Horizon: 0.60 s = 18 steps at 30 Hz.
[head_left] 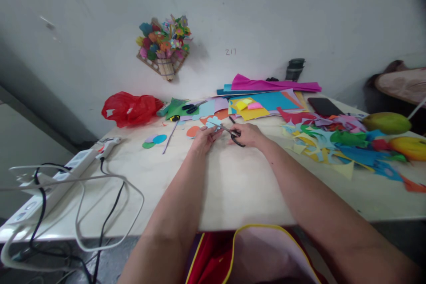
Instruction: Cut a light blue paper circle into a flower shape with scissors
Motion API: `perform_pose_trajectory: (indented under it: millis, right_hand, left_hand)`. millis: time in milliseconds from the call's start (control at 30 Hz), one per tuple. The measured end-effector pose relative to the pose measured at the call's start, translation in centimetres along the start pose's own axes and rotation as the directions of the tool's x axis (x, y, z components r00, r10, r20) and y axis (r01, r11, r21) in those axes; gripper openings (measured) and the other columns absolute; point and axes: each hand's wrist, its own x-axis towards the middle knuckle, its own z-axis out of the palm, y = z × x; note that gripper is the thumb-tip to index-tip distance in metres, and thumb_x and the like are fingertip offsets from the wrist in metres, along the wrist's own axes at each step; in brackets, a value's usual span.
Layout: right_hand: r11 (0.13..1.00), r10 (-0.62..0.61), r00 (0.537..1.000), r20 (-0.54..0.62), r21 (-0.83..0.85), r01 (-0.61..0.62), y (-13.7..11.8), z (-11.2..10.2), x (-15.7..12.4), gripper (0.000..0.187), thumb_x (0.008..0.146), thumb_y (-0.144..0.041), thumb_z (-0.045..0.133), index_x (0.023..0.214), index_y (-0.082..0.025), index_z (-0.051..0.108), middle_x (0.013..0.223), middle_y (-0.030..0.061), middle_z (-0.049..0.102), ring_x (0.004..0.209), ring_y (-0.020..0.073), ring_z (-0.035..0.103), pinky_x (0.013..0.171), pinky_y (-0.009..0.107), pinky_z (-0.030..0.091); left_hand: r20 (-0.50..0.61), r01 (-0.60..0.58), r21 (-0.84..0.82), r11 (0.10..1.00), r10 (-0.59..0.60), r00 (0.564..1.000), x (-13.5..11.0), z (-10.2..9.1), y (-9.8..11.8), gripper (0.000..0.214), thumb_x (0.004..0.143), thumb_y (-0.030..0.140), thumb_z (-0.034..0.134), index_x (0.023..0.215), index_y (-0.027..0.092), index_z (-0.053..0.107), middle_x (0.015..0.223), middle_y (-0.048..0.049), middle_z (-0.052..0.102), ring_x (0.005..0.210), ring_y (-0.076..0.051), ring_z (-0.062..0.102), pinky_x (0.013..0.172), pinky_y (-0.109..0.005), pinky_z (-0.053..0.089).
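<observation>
My left hand (205,137) pinches a small light-blue paper shape (213,122) above the pale table (233,186). My right hand (248,134) grips black-handled scissors (233,133), with the blades pointing left at the paper shape. Both hands meet near the table's middle, toward the far side. An orange paper circle (193,131) lies just left of my left hand.
Stacked coloured paper sheets (262,97) and a second pair of scissors (193,107) lie at the back. Paper scraps (342,142) and two mangoes (388,122) fill the right. A red plastic bag (131,108), paper circles (155,140), a power strip (63,177) with cables sit left. A phone (324,106) lies back right.
</observation>
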Motion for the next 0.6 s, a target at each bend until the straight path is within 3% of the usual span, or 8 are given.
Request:
perform_pose_trajectory:
  millis: [233, 367, 467, 600]
  right_hand:
    - [0.999, 0.009, 1.0, -0.005, 0.037, -0.009, -0.1, 0.0, -0.1, 0.04, 0.055, -0.053, 0.068, 0.083, -0.025, 0.064, 0.069, -0.001, 0.064, 0.061, 0.015, 0.054, 0.055, 0.025, 0.033]
    - [0.978, 0.011, 1.0, -0.024, 0.208, -0.006, 0.3, 0.5, 0.1, 0.036, 0.054, -0.048, 0.07, 0.078, -0.022, 0.062, 0.065, -0.001, 0.061, 0.06, 0.0142, 0.053, 0.053, 0.024, 0.035]
    - [0.887, 0.06, 0.998, -0.02, 0.46, -0.044, 0.5, 1.0, 0.4, 0.034, 0.053, -0.041, 0.072, 0.075, -0.018, 0.059, 0.058, -0.0013, 0.056, 0.055, 0.0135, 0.052, 0.049, 0.023, 0.036]
    - [0.664, 0.162, 0.984, 0.074, 0.73, -0.164, 0.1, 1.1, 0.6, 0.037, 0.052, -0.031, 0.074, 0.079, -0.015, 0.054, 0.052, -0.0016, 0.054, 0.044, 0.0109, 0.047, 0.041, 0.023, 0.036]
  left_hand:
    - [-0.02, 0.042, 0.017, 0.999, -0.042, 0.999, 0.0, 0.2, 0.1, 0.012, 0.072, 0.006, 0.057, 0.082, 0.01, 0.06, 0.083, -0.0081, 0.068, 0.077, -0.018, 0.066, 0.08, -0.032, 0.052]
    - [0.009, 0.059, 0.041, 0.997, -0.059, 0.998, -0.1, 0.3, 0.1, 0.015, 0.071, 0.008, 0.06, 0.085, 0.009, 0.059, 0.079, -0.0106, 0.068, 0.075, -0.02, 0.067, 0.073, -0.03, 0.054]
    - [0.021, 0.053, 0.052, 0.997, -0.054, 0.998, -0.1, 0.4, 0.0, 0.015, 0.071, 0.01, 0.061, 0.085, 0.009, 0.059, 0.081, -0.012, 0.068, 0.074, -0.02, 0.067, 0.071, -0.029, 0.054]
    - [0.031, 0.037, 0.047, 0.998, -0.038, 0.999, -0.2, 0.4, 0.1, 0.015, 0.071, 0.01, 0.061, 0.085, 0.01, 0.059, 0.082, -0.012, 0.068, 0.075, -0.021, 0.067, 0.071, -0.03, 0.054]
